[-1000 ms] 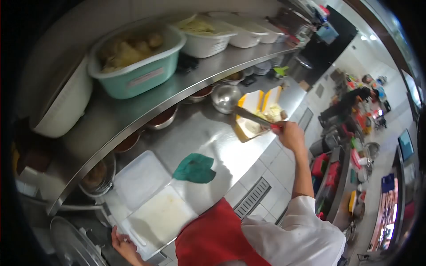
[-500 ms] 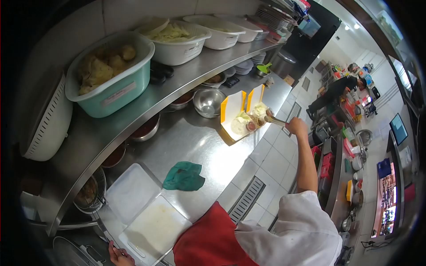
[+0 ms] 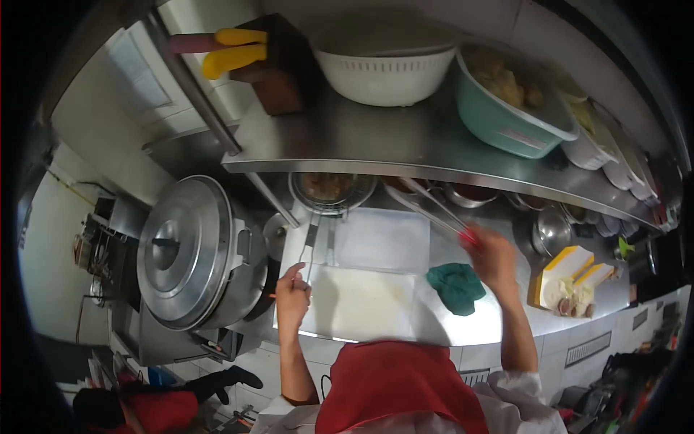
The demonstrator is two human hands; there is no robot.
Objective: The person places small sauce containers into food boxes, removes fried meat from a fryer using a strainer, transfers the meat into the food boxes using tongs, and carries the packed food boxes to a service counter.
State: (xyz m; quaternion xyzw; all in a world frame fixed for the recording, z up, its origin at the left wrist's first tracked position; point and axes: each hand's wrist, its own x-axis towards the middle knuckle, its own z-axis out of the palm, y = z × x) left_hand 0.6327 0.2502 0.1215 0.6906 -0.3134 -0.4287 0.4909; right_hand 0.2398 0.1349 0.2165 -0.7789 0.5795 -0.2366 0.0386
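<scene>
My right hand (image 3: 493, 259) is closed around red-gripped metal tongs (image 3: 434, 207), whose far ends reach towards the sauce bowls beneath the shelf. My left hand (image 3: 292, 298) has its fingers bent at the end of a thin handle running to a wire strainer (image 3: 325, 206) over brown food. A small orange tip shows beside that hand; what it belongs to is unclear. Between my hands lie a flat white container (image 3: 361, 307) and its translucent lid (image 3: 382, 242). A crumpled green cloth (image 3: 455, 289) sits to their right. Farther right stands an open yellow-and-white takeaway box (image 3: 571, 295) with food inside.
A large lidded pot (image 3: 191, 253) stands at left. Overhead, a steel shelf (image 3: 347, 148) carries a knife block (image 3: 278, 83), a white colander (image 3: 387, 76) and a teal tub (image 3: 506, 119). A steel bowl (image 3: 553, 231) sits behind the box. Another person (image 3: 155, 405) is at lower left.
My view has swung left. My right hand has drawn back from the takeaway box, and its tongs now point towards the sauce bowls. My left hand stays by the strainer handle.
</scene>
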